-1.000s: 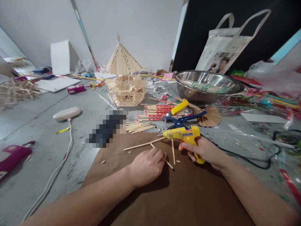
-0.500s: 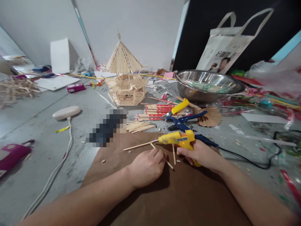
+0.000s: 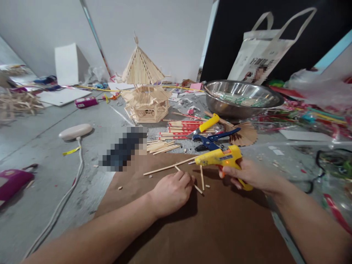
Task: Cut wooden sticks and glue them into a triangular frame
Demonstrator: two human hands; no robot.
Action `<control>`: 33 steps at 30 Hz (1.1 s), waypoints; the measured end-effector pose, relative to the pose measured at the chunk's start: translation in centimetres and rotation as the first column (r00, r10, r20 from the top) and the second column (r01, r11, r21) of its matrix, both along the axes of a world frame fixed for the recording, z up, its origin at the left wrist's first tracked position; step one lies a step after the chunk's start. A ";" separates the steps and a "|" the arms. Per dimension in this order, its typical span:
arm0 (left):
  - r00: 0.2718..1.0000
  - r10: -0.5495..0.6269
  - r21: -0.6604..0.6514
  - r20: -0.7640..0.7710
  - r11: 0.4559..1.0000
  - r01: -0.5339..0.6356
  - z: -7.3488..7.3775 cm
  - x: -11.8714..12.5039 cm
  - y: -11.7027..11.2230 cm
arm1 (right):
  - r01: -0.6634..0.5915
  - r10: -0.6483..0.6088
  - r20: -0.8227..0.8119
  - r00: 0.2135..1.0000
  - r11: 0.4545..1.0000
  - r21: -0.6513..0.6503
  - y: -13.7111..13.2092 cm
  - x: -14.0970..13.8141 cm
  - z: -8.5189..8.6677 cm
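Note:
A yellow hot glue gun (image 3: 217, 157) is gripped by my right hand (image 3: 244, 174), its metal nozzle pointing left over the sticks. My left hand (image 3: 173, 192) is closed on a short wooden stick (image 3: 198, 189) whose two ends stick out on either side of the fingers. Behind that hand a longer wooden stick (image 3: 165, 167) lies slantwise, its right end close to the glue gun's nozzle. Another short stick (image 3: 202, 178) lies just below the gun. All of these are over a brown paper sheet (image 3: 220, 227).
Beyond the paper lie cut sticks (image 3: 163, 146), blue cutters (image 3: 210, 141) and a yellow-handled knife (image 3: 209, 123). Farther back stand a stick-built pavilion model (image 3: 145, 99) and a steel bowl (image 3: 244, 106). A white cable (image 3: 66, 196) runs along the left.
My right hand has drawn the glue gun to the right, taking its nozzle away from the stick by my left hand. The left hand has stayed nearly still.

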State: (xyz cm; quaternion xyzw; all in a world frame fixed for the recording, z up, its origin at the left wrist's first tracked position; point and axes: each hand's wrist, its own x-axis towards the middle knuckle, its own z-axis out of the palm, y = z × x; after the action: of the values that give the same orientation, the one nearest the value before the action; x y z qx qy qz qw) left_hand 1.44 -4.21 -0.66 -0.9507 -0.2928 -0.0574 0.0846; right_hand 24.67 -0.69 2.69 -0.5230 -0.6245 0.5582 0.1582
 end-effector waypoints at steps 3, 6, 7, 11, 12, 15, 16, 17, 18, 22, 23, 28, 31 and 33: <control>1.000 -0.008 0.028 0.004 1.000 0.008 0.0 0.0 -0.1 | 0.016 -0.016 -0.015 1.000 1.000 0.000 0.1 0.0 -0.3; 1.000 -0.021 0.041 0.005 0.999 0.021 0.0 0.0 -0.3 | 0.009 -0.009 -0.010 1.000 1.000 0.020 0.1 -0.6 -1.0; 1.000 -0.022 0.040 0.005 0.999 0.022 0.0 0.0 -0.3 | 0.006 -0.006 0.001 1.000 0.999 0.036 0.0 -0.8 -1.2; 1.000 -0.023 0.012 0.008 1.000 0.023 0.0 -0.1 -0.3 | -0.025 0.012 0.098 0.995 0.991 0.134 -0.4 -2.0 -1.4; 1.000 -0.024 0.006 0.010 1.000 0.024 -0.1 -0.1 -0.3 | -0.034 0.014 0.121 0.993 0.986 0.166 -0.5 -2.2 -1.3; 0.999 -0.025 0.002 0.022 1.000 0.025 -0.1 -0.1 -0.3 | -0.066 0.022 0.164 0.986 0.961 0.270 -0.7 -2.8 -1.2; 0.999 -0.024 0.002 0.026 1.000 0.024 -0.1 0.0 -0.3 | -0.080 0.027 0.176 0.984 0.950 0.302 -0.8 -3.0 -1.2; 0.999 -0.023 0.002 0.030 1.000 0.023 -0.1 0.0 -0.3 | -0.092 0.032 0.186 0.982 0.940 0.328 -0.8 -3.1 -1.2; 0.999 -0.023 0.002 0.033 1.000 0.023 -0.1 0.0 -0.3 | -0.104 0.037 0.193 0.981 0.932 0.349 -0.8 -3.2 -1.2; 0.999 -0.030 0.003 0.043 1.000 0.029 -0.1 0.0 -0.3 | -0.126 0.066 0.174 0.983 0.922 0.365 -0.8 -3.5 -1.3; 0.999 -0.029 0.001 0.044 1.000 0.029 -0.1 0.0 -0.2 | -0.133 0.077 0.164 0.983 0.923 0.361 -0.8 -3.5 -1.3; 0.999 -0.020 -0.005 0.041 1.000 0.021 -0.1 0.0 -0.3 | -0.159 0.098 0.179 0.979 0.918 0.364 -0.7 -3.6 -1.5; 0.999 -0.017 -0.003 0.048 1.000 0.017 -0.1 0.0 -0.3 | -0.156 0.095 0.178 0.979 0.916 0.370 -0.7 -3.5 -1.6; 0.998 -0.012 -0.003 0.054 1.000 0.013 -0.1 0.0 -0.3 | -0.156 0.099 0.168 0.981 0.918 0.365 -0.6 -3.6 -1.6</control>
State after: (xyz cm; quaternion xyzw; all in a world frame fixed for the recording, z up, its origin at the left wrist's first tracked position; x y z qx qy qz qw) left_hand 1.45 -4.48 -0.80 -0.9508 -0.2890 -0.0831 0.0748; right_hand 21.09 -1.32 1.07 -0.4805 -0.7626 0.3972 0.1725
